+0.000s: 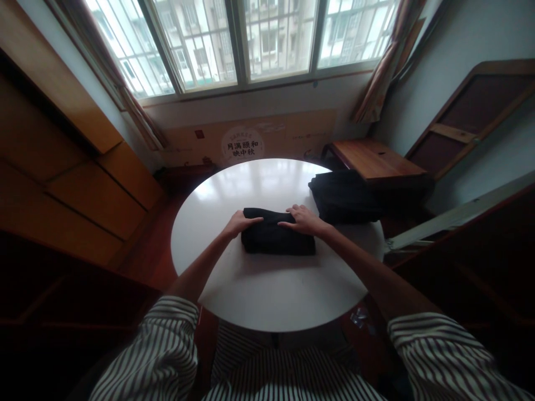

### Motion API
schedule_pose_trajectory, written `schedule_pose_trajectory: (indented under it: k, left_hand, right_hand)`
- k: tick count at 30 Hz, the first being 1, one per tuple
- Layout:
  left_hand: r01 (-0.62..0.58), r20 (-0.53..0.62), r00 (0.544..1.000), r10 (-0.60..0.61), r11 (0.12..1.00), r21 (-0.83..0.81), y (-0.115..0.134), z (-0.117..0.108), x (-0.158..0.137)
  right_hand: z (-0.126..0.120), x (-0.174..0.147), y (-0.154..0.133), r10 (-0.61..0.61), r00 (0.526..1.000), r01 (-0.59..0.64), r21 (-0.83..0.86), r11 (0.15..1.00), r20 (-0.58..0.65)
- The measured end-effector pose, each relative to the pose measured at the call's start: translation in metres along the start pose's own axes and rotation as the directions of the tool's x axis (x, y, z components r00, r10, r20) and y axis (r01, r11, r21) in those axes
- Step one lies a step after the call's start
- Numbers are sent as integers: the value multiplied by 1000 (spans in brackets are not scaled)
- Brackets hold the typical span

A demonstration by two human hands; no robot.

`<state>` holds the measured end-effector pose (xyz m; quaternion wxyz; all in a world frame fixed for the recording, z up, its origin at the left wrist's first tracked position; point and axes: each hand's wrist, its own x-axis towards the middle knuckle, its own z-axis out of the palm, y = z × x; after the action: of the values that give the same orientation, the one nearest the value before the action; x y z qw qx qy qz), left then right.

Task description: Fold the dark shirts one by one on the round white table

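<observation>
Black cloth (279, 240) forms 1 thick, neatly folded, oblong bundle.

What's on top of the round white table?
A folded black cloth, with the left hand and right hand on it, plus another black cloth toward the far right. They cover parts of the table, so those spots can't be seen.

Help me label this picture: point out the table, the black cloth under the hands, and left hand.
Table (271, 303): head view, white top, near side.
Black cloth (275, 236): head view, middle of the bundle.
Left hand (239, 221): head view, back of the hand.
</observation>
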<state>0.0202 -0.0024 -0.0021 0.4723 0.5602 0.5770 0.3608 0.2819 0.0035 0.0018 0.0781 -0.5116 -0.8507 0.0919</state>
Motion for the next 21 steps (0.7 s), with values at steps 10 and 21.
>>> schedule_pose_trajectory:
  k: [10,21]
  left_hand:
    - [-268,85,952,294,935,-234,18,-11,-39]
    - [-767,285,631,721,634,96,128,-1,-20]
  right_hand:
    - [-46,-31,11,-200,950,41,542,840,238]
    - [-112,-113,17,177,787,200,515,833,-591]
